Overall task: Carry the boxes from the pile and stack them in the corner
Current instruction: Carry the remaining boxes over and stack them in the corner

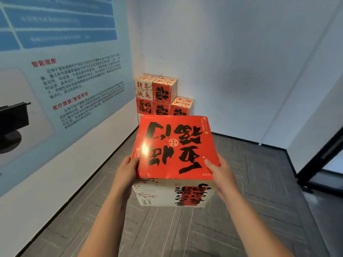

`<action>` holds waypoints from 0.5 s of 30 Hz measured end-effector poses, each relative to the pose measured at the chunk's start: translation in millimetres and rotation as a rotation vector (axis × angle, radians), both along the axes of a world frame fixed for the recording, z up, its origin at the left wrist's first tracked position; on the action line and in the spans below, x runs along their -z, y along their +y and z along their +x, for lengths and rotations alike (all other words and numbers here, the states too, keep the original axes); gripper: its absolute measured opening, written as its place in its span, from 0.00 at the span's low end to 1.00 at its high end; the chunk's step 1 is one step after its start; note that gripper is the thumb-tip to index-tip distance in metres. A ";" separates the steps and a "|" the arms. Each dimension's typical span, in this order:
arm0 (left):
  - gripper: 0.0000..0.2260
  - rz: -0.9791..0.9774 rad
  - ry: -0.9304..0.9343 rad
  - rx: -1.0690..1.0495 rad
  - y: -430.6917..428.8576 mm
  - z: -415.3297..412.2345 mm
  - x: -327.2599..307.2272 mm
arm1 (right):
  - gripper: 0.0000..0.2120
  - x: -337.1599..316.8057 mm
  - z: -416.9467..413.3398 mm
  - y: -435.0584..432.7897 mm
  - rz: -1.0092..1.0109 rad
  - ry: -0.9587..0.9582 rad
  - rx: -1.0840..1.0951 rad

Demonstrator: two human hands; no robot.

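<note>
Left hand [128, 169] and right hand [219, 171] clasp the red box [176, 145] by its sides; keep it level, walk toward the corner stack [163, 95] at twelve o'clock.

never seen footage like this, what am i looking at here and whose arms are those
There is no machine here. One camera worn on a person's head looks forward and down, so the two bare arms are the wearer's own. The left hand and right hand grip opposite sides of a red-topped box, thumbs at its top edge, holding it above the grey floor. Ahead, in the corner, stands a stack of similar boxes, partly hidden behind the carried one. A printed poster covers the wall on the left.
</note>
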State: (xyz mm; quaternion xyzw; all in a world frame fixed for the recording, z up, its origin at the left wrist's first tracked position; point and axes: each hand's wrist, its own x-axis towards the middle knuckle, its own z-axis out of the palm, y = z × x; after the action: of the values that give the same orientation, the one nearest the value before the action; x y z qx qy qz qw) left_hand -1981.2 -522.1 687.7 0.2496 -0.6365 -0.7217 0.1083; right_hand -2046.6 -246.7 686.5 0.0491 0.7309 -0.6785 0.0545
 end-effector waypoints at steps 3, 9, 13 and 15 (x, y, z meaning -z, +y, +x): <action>0.17 -0.035 -0.005 0.087 -19.8 -59.1 -1.4 | 0.18 2.5 -54.6 -14.3 -0.024 -0.004 0.026; 0.13 0.022 -0.008 0.200 -51.1 -176.5 11.6 | 0.15 18.2 -170.3 -45.4 -0.060 -0.027 0.043; 0.17 0.010 -0.017 0.191 -69.3 -267.1 12.4 | 0.15 26.2 -267.3 -66.4 -0.095 -0.035 0.039; 0.18 0.010 -0.040 0.122 -82.7 -318.2 11.2 | 0.16 25.4 -322.0 -80.7 -0.134 -0.041 0.038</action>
State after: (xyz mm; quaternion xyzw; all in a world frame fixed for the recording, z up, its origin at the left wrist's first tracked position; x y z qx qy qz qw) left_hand -2299.5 -604.8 676.5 0.2253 -0.6488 -0.7251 0.0501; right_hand -2368.6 -327.5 661.1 0.0732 0.6817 -0.7255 0.0597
